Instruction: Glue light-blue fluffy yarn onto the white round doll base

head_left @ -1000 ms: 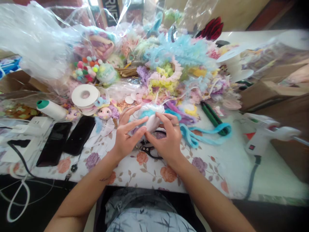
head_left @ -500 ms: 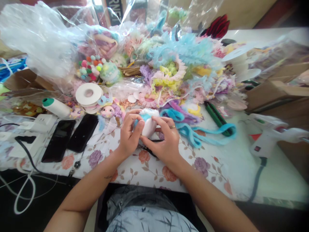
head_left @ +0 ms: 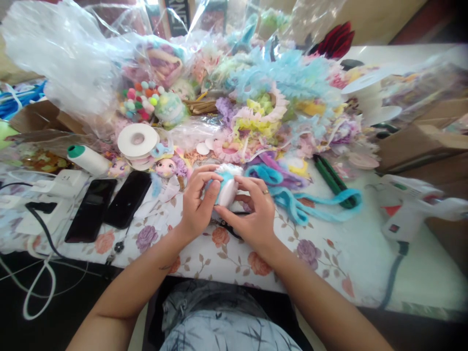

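Between my two hands is a small rounded white piece (head_left: 228, 191) with light-blue fuzzy trim and a fluffy white top; its exact kind I cannot make out. My left hand (head_left: 199, 200) closes on its left side, thumb against the blue part. On the other side my right hand (head_left: 254, 204), with a ring on one finger, pinches it between thumb and fingertips. Some of the piece is hidden behind the fingers. Just beyond and right of my hands lie blue fuzzy strips (head_left: 292, 204). A dark cord or strap (head_left: 232, 230) shows on the cloth below them.
Two black phones (head_left: 90, 210) and a power strip (head_left: 44, 214) lie left. A white spool (head_left: 138, 140) and thread cone (head_left: 87, 159) stand behind them. Ruffled pastel trims (head_left: 278, 78) heap at the back. A hot glue gun (head_left: 413, 207) with its cord is right, near a cardboard box (head_left: 420, 141).
The white piece has turned slightly in my fingers, and more of its blue trim shows on the left. The whole view has shifted a little; both hands keep their hold.
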The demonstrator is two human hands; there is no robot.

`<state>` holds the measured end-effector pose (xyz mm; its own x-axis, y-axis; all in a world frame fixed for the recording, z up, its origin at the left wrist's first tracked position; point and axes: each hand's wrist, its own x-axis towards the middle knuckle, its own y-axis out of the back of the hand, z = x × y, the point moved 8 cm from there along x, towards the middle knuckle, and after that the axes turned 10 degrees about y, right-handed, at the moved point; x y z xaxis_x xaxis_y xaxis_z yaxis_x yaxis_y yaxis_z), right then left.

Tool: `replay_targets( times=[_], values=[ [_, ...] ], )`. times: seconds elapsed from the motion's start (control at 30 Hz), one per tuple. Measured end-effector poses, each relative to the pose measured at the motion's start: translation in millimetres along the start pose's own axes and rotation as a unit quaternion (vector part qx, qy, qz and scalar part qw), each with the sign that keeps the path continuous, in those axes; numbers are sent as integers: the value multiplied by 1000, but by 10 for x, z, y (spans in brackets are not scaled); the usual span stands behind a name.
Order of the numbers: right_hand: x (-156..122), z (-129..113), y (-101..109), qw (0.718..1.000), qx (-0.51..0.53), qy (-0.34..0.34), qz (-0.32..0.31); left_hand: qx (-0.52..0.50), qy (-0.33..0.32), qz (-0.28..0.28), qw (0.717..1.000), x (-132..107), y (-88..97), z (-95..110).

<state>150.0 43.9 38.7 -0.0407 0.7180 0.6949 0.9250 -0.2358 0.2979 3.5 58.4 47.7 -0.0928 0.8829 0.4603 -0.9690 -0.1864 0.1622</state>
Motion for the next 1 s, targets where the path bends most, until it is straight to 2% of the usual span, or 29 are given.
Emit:
replay_targets(
  times=[0.37,0.5,0.57,0.63,0.73,0.83,0.9,1.0],
  values=[
    [-5,23,4,1000,-7,-10,-2,-15,4,-11,1000,1,-3,3],
    [33,-60,24,995,-80,52,-11,-98,71,18,993,30,49,-149],
    [44,-109,27,990,-114,87,-14,-127,121,8,984,38,26,-244],
    [45,-151,25,984,-136,115,-15,-153,182,-31,971,32,-51,-336],
    [32,-198,-20,974,-157,156,-37,-208,282,-102,931,-14,-196,-447],
    [11,-239,-87,962,-156,211,-74,-270,336,-161,888,-51,-304,-461],
    [3,-246,-121,956,-147,234,-94,-297,351,-168,872,-54,-323,-462],
    [5,-232,-144,955,-138,238,-109,-317,364,-121,867,-47,-281,-509]
  ],
)
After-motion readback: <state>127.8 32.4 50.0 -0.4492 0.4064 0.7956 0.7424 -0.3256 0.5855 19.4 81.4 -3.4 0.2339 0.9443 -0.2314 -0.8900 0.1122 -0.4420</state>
